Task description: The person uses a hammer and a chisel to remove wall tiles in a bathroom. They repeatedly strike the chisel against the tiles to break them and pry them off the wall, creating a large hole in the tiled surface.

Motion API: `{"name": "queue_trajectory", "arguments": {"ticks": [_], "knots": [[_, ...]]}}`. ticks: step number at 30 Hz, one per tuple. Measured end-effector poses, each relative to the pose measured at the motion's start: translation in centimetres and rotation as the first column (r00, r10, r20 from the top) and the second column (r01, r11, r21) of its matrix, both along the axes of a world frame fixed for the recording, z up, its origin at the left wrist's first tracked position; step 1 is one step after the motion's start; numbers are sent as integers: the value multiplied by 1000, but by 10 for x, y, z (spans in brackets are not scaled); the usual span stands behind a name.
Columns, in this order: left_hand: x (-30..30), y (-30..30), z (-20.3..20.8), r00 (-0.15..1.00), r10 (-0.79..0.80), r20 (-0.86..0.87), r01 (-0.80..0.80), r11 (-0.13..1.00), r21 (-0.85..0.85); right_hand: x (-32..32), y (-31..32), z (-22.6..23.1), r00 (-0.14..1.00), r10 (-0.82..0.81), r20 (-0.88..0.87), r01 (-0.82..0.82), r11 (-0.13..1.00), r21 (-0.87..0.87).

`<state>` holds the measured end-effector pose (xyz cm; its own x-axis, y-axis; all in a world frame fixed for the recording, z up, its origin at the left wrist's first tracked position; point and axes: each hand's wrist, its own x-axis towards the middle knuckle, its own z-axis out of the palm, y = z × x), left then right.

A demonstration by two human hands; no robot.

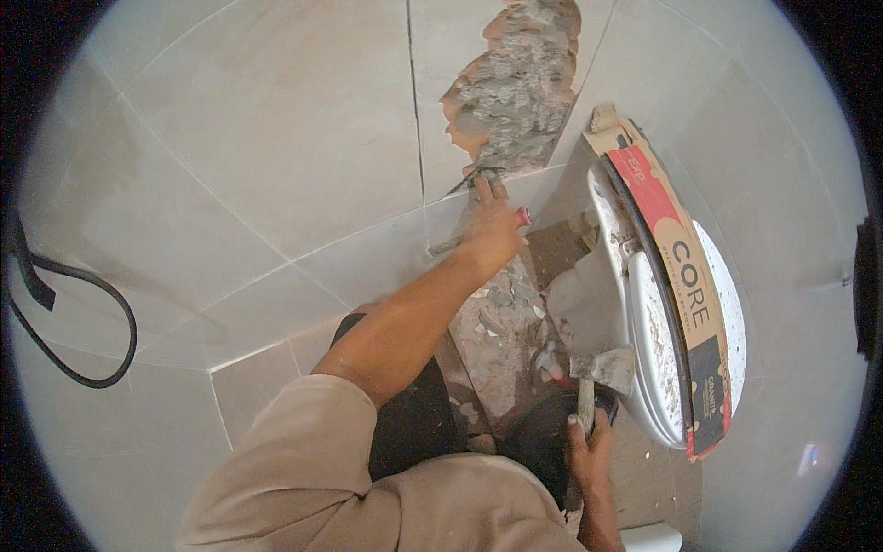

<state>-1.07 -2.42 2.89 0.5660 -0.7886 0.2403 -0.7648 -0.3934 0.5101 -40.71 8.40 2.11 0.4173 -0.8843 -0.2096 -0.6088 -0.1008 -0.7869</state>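
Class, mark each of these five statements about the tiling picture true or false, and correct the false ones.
1. The left hand holds a chisel against the tiled wall. True.
2. The right hand grips a hammer. True.
3. The wall tiles are all intact. False: a broken patch exposes rough mortar.
4. The toilet is bare. False: cardboard lies over it.
5. A black cable hangs at the person's right. False: it is at the left.
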Motion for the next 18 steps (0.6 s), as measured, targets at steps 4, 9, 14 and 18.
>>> {"name": "queue_trajectory", "arguments": {"ticks": [4,9,14,18], "knots": [[-8,2,0,976,-150,-157,129,983,-134,-22,13,0,982,19,-187,-23,1000,-16],[-10,-1,-12,986,-165,17,158,909,-386,-45,18,-36,965,136,-223,-151,987,-53],[6,-9,-13,986,70,-148,-111,952,-286,-42,6,-38,973,81,-216,-70,996,59],[13,-5,-19,999,36,23,-30,978,-208,-39,-4,-32,975,87,-205,-63,990,123]]}}
